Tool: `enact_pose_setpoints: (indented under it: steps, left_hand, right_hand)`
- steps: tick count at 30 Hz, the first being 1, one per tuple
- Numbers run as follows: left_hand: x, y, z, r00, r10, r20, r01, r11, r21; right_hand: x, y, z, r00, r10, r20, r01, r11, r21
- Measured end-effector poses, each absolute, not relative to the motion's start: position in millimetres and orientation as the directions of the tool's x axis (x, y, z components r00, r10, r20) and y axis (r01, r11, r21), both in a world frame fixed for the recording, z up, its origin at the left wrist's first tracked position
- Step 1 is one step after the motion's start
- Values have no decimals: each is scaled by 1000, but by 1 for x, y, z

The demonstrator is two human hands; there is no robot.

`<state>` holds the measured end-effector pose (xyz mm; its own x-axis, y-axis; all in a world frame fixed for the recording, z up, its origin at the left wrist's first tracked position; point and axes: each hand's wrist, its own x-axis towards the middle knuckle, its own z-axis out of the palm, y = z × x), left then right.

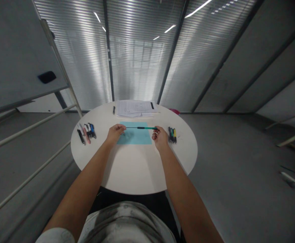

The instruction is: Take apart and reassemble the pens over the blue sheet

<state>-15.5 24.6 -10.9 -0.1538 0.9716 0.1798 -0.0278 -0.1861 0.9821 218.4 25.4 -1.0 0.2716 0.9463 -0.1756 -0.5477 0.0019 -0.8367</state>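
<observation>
Green at one end and black toward its middle, a slim pen [145, 128] is held level near the centre of the frame. A thin dark rod [131, 127] runs leftward from its black section. The left hand [115, 132] has its fingers pinched on the far left end of that rod, while the right hand [161, 136] grips the green end of the pen, its other fingers curled in. Pen and rod cross over the upper part of a turquoise sheet [137, 138] lying on the round white bench [134, 168].

Left of centre in the frame, a cluster of pens [88, 131] in black, pink, white and blue lies near the bench's edge. Right of centre, just beside the right hand, lie a few dark, green and yellow markers [172, 135]. Toward the top of the bench, printed papers [133, 107] are stacked, a small dark pen [114, 110] to their left.
</observation>
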Motion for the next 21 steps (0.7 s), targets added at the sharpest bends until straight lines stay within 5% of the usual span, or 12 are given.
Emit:
enact_pose_setpoints:
  steps: [8,21]
  left_hand:
    - [-19,27,-16,-152,972,181,-63,-192,979]
    - [-20,31,-21,-162,964,209,5,-211,977]
  right_hand:
    - [230,26,-1,98,942,-320,-793,-121,-598]
    - [228,24,1,-41,937,-347,-949,-145,-280]
